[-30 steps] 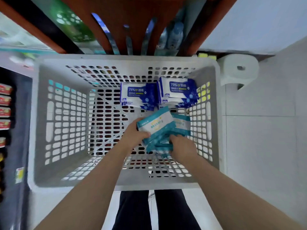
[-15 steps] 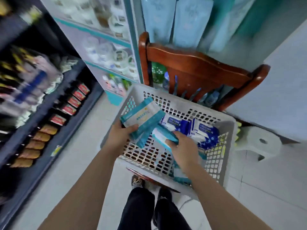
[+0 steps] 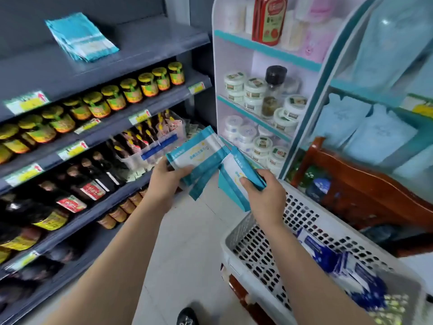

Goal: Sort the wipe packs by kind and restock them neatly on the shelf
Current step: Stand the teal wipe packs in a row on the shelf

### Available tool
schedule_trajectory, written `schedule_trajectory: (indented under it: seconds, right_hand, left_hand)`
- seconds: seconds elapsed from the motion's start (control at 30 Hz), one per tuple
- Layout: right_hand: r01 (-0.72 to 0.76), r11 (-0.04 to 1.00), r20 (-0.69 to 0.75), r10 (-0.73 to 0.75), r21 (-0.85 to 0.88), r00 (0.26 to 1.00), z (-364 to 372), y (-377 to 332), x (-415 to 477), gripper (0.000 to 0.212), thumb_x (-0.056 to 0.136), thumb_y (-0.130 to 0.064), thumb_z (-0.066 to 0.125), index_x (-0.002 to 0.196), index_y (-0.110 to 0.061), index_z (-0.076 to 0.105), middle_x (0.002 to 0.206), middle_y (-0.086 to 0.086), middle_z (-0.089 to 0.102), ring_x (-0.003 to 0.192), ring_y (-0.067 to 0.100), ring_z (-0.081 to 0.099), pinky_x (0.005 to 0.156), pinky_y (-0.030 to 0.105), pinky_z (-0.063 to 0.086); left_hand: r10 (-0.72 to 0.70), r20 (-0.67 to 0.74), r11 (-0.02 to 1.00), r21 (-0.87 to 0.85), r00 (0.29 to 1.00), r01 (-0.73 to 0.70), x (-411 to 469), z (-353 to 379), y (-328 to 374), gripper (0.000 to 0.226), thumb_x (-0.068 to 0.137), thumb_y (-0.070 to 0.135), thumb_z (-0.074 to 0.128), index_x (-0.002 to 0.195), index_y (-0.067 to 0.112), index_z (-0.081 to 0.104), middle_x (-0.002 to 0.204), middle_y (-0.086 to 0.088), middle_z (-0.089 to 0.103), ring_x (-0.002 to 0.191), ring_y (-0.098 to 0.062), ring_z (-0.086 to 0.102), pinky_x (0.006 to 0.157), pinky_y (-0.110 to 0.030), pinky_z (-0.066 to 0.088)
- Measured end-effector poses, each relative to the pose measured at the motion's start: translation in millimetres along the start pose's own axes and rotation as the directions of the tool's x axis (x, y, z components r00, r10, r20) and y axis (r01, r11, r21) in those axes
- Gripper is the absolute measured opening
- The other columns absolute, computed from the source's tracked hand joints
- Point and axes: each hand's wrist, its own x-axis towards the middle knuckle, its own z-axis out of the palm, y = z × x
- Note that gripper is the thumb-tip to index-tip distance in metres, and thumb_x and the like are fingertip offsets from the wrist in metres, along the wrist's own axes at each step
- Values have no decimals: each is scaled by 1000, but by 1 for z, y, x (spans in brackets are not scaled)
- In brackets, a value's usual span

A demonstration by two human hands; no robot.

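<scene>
Teal wipe packs (image 3: 196,153) are sitting fanned at centre, your left hand (image 3: 167,181) and right hand (image 3: 264,198) each gripping some. Try squaring their edges before lifting toward the matching stack (image 3: 80,37) at ten o'clock.

A row of jars (image 3: 131,90) with yellow-green lids runs along the left, with yellow price tags (image 3: 27,102) on the edge above them. Below the jars stand dark bottles (image 3: 89,184) with red and yellow labels, and to their right a clear bin (image 3: 150,151) of pouches. A white rack (image 3: 216,66) with teal edging holds a red bottle (image 3: 269,19) on top, white tubs (image 3: 255,87) lower down and a black-capped bottle (image 3: 273,90) among them. To the right are a wooden chair (image 3: 365,184) and pale blue bags (image 3: 379,137). A dark shoe (image 3: 187,316) rests on the tiled floor (image 3: 187,242).
</scene>
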Motion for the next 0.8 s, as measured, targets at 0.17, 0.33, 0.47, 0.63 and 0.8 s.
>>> schedule_trajectory:
  seconds: [0.17, 0.33, 0.47, 0.63, 0.8]
  right_hand:
    - [78, 990, -16, -76, 116, 997, 63, -65, 19, 23, 81, -26, 75, 99, -16, 65, 89, -9, 65, 83, 12, 59, 69, 21, 44]
    - [112, 973, -5, -113, 202, 994, 127, -122, 39, 25, 80, -26, 76, 101, -15, 66, 89, -8, 65, 83, 14, 60, 68, 21, 44]
    - [128, 956, 48, -146, 265, 988, 163, -151, 58, 18, 81, -26, 76, 94, -24, 63, 84, -16, 63, 78, 6, 59, 65, 17, 44]
    - [153, 940, 79, -185, 305, 979, 201, -177, 99, 20, 81, -25, 75, 98, -25, 64, 86, -20, 62, 80, -2, 59, 67, 17, 46]
    - [222, 921, 126, -273, 320, 954, 236, -203, 159, 21, 79, -25, 77, 97, -24, 66, 87, -15, 65, 80, 3, 61, 65, 19, 48]
  left_hand:
    - [103, -57, 993, -46, 993, -105, 25, -58, 56, 38, 86, -4, 63, 119, 12, 54, 107, -5, 67, 91, -23, 67, 68, -33, 58]
    - [191, -108, 980, -33, 976, -196, 64, -119, 100, 35, 84, -4, 66, 112, 14, 56, 112, -8, 66, 94, -27, 67, 63, -31, 57]
    - [245, -166, 968, -5, 955, -250, 93, -151, 128, 37, 82, -4, 68, 113, 13, 56, 112, -7, 66, 86, -21, 68, 62, -30, 56]
    - [300, -196, 953, 35, 933, -299, 133, -170, 157, 36, 83, -5, 67, 113, 11, 55, 104, -3, 68, 81, -15, 68, 62, -28, 58]
    - [348, -230, 937, 67, 909, -342, 185, -177, 190, 38, 84, -5, 66, 116, 13, 56, 105, -1, 67, 87, -15, 67, 62, -28, 57]
